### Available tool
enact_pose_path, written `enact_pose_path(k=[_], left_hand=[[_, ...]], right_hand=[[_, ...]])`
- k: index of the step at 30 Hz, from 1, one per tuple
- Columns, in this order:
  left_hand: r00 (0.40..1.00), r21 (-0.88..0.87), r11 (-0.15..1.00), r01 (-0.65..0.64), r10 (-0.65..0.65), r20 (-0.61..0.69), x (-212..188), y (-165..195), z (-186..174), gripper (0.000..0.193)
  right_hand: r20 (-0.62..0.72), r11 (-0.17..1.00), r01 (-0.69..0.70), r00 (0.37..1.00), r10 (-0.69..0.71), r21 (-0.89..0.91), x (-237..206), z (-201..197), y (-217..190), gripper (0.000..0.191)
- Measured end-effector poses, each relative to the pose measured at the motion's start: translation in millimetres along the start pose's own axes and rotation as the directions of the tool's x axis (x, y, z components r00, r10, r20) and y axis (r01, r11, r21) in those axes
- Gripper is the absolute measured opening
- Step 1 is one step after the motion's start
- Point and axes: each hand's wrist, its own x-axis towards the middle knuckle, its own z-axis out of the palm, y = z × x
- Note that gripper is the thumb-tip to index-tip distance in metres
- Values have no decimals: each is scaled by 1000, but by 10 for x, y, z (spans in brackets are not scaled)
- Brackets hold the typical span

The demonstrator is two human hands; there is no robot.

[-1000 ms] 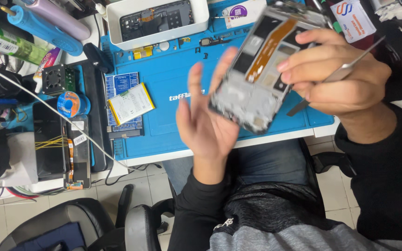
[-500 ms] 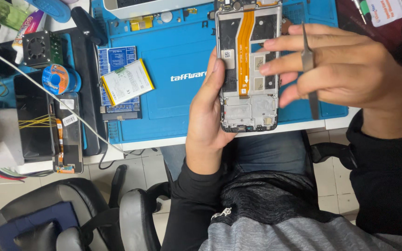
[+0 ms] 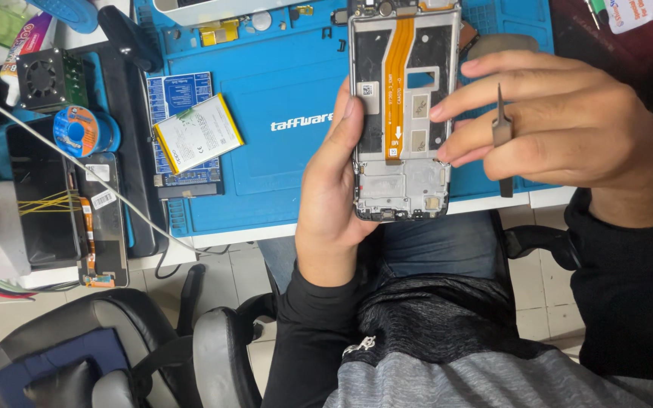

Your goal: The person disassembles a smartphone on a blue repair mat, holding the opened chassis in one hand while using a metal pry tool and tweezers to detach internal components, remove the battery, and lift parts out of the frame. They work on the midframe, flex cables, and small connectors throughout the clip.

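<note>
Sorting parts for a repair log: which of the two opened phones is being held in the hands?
The grey phone frame with the orange ribbon cable, gripped by the left hand; the black phone lies on the desk.

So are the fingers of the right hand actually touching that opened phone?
Touching. The head view shows two fingertips of the right hand pressed against the edge of the opened phone, which the left hand holds.

The opened phone frame [image 3: 403, 113] sits between both hands above the mat [image 3: 281, 181]; a battery [image 3: 198, 134] lies left.
</note>
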Motion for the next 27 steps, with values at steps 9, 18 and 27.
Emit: enact_pose_path(k=[9,18,27], left_hand=[[997,-158,985,75,-74,10,38,-5,-109,41],[998,14,1000,15,-14,-65,55,41,77,44],[1000,129,992,7,-10,24,187,172,446,43]], right_hand=[[-44,995,-20,999,25,103,63,67,-32,14],[-88,996,-43,995,50,79,111,33,-76,17],[-206,997,-33,978,47,69,123,-165,-109,20]])
